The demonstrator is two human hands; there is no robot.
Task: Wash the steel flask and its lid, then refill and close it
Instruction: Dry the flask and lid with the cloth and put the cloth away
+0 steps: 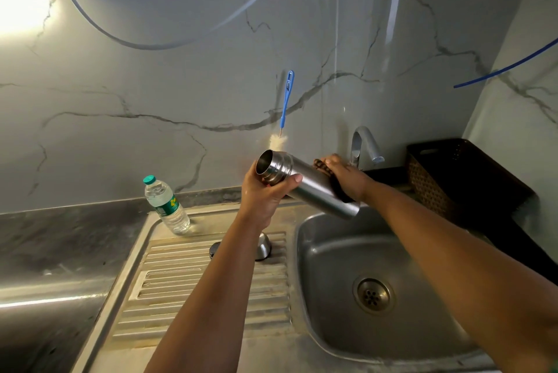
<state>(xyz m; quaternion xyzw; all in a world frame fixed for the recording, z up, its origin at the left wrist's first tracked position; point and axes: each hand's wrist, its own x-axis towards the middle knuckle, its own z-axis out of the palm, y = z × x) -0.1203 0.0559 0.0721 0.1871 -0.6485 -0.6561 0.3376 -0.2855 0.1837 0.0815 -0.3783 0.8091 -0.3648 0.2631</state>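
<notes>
**Flask held over the sink, scrubber on its side**

Head view: at frame centre the open steel flask (305, 182) is tilted, mouth toward upper left, base down over the sink basin (332, 252). The left hand (262, 194) grips its threaded neck, thumb across the top. The right hand (344, 178) presses a dark scrubber (322, 168) against the flask's far side, fingers curled over it. The lid (263, 247) sits on the ribbed drainboard (181, 282) below the left wrist. A plastic water bottle (166, 206) stands at centre left; a blue bottle brush (285, 104) hangs on the wall above.
</notes>
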